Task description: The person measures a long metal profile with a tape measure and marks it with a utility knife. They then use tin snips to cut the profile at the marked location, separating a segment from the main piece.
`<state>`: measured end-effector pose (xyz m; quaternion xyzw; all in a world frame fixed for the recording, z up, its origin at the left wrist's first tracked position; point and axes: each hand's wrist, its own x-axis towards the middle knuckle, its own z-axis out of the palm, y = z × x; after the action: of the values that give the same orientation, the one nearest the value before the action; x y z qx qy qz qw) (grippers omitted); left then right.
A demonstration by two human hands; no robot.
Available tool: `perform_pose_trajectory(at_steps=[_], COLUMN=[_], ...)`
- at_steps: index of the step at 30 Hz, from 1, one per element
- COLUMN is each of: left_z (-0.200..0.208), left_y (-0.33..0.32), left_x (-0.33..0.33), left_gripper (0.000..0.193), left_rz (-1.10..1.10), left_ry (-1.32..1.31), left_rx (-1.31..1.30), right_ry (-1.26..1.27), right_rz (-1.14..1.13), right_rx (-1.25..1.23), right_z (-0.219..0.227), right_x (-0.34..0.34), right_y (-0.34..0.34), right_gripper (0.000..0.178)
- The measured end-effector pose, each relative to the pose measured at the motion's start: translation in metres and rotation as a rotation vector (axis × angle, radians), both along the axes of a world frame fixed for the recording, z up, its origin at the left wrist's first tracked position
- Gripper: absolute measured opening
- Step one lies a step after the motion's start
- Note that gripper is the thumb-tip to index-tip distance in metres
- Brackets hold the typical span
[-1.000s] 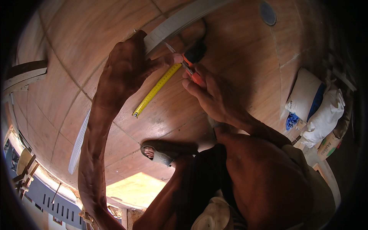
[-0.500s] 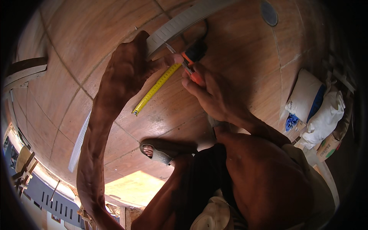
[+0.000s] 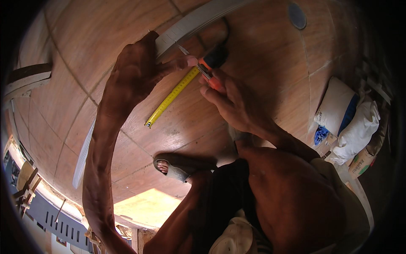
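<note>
My left hand [image 3: 137,70] is closed around a long pale grey ribbed strip [image 3: 192,25], its thumb stretched toward the right. A length of similar strip [image 3: 83,158] shows beside my left forearm; my arm hides whether they join. My right hand [image 3: 232,99] grips a red-handled tool [image 3: 217,84] with a narrow pointed metal end. The tip lies close to the strip's edge, and my left thumb covers part of the metal; its exact kind is unclear. Just beyond, a black and orange tape measure [image 3: 216,56] has its yellow blade [image 3: 171,98] drawn out over the floor.
Brown tiles [image 3: 270,55] make up the floor. My sandalled foot [image 3: 171,167] stands below the tape. White sacks [image 3: 357,125] and a carton [image 3: 362,163] are piled at the right. A dark oval disc [image 3: 297,16] lies at the top, a wooden piece [image 3: 28,78] at the left.
My left hand and the grey strip have shifted slightly left. The tool's tip has moved a little left and up with them; the tape measure stays nearly where it was.
</note>
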<state>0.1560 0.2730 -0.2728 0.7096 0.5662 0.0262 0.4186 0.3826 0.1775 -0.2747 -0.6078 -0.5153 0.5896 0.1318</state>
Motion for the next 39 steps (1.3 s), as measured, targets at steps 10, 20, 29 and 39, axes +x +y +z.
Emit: perform_pose_trajectory(at_steps=[10,20,29,39], left_z=[-0.005,0.0,-0.004,-0.009], left_y=[-0.007,-0.007,-0.015,-0.016], left_x=[-0.003,-0.004,-0.001,0.0], left_gripper=[0.054,0.051,0.055,0.072], left_rz=[0.028,0.025,0.05,0.025], left_ry=[-0.079,-0.077,-0.142,-0.157], left_rx=[-0.083,-0.075,-0.087,0.097], right_ry=[-0.011,-0.08,-0.008,0.005], right_rz=[0.045,0.026,0.027,0.001], right_rx=[0.17,-0.021,0.108,0.071], right_z=[-0.015,0.0,-0.014,-0.013], right_x=[0.002,-0.003,0.002,0.0], right_y=[-0.008,-0.001,-0.011,-0.01], right_gripper=[0.042,0.033,0.029,0.03])
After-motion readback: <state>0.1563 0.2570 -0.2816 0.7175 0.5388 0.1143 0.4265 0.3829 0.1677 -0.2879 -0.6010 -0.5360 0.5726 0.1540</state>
